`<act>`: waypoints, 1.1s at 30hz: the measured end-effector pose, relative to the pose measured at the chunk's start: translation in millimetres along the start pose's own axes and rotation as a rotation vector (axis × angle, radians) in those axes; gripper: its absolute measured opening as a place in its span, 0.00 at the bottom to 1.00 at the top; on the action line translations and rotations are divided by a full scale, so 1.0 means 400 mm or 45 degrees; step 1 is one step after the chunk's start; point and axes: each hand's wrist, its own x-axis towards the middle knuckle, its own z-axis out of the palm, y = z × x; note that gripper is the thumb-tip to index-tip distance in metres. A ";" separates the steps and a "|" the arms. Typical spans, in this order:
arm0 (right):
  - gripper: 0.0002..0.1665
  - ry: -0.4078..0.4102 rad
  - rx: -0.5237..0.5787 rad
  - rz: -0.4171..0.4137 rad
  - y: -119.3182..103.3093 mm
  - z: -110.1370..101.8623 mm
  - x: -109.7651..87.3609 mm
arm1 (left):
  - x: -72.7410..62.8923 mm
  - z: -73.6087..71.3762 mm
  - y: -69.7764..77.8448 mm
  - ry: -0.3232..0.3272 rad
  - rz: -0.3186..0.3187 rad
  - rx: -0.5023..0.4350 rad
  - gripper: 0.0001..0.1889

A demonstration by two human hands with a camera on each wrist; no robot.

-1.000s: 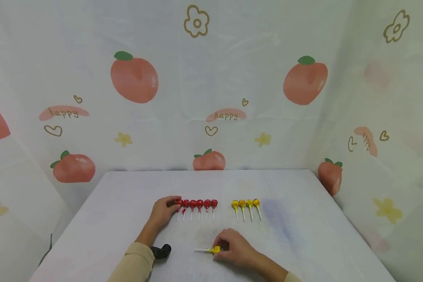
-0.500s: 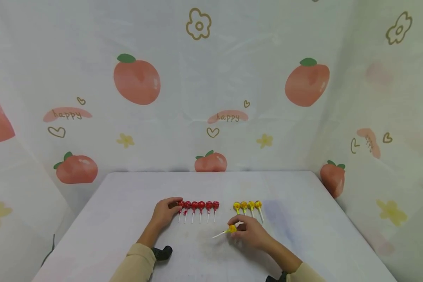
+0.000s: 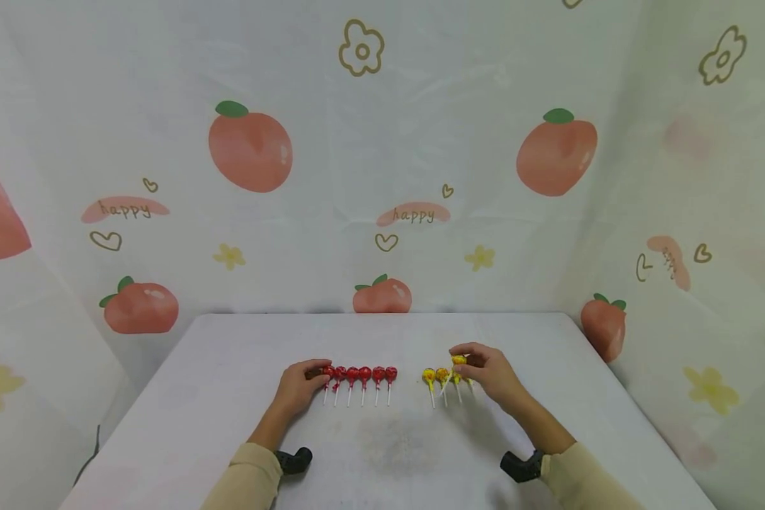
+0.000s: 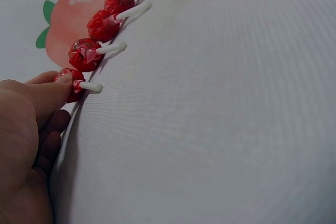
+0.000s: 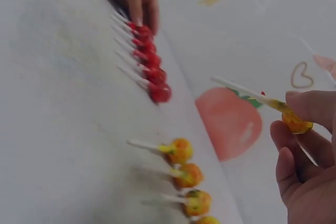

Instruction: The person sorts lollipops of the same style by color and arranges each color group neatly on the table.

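Several red lollipops [image 3: 365,373] lie side by side in a row, white sticks toward the person. My left hand [image 3: 296,389] pinches the head of the leftmost red lollipop [image 4: 77,94] between thumb and finger at the row's left end. To the right, several yellow lollipops [image 5: 180,150] form a shorter row. Above that row, my right hand [image 3: 494,375] holds another yellow lollipop [image 5: 297,123] by its wrapped head, its white stick pointing away from the fingers. In the head view this hand partly hides the right end of the yellow row.
The lollipops lie on a white-covered table [image 3: 242,340]. Behind it hangs a pale curtain [image 3: 319,163] printed with peaches, flowers and "happy". A black wrist-worn device [image 3: 523,467] sits on the right forearm, and a similar device [image 3: 295,460] on the left.
My right hand has lifted the yellow lollipop from the table's near middle and carried it away and rightward over the yellow row. The left hand keeps its place on the leftmost red lollipop.
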 end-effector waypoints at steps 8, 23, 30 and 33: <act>0.17 0.061 -0.198 0.022 0.033 -0.070 0.051 | -0.003 -0.002 -0.001 0.009 0.006 -0.018 0.16; 0.17 0.062 -0.394 0.210 0.131 -0.117 0.094 | -0.003 -0.003 0.006 0.012 0.017 -0.009 0.16; 0.15 0.029 -0.454 0.306 0.186 -0.109 0.080 | -0.002 -0.003 0.007 0.018 0.013 -0.006 0.15; 0.14 0.023 -0.464 0.322 0.198 -0.103 0.072 | -0.004 -0.003 0.006 0.023 0.012 -0.001 0.15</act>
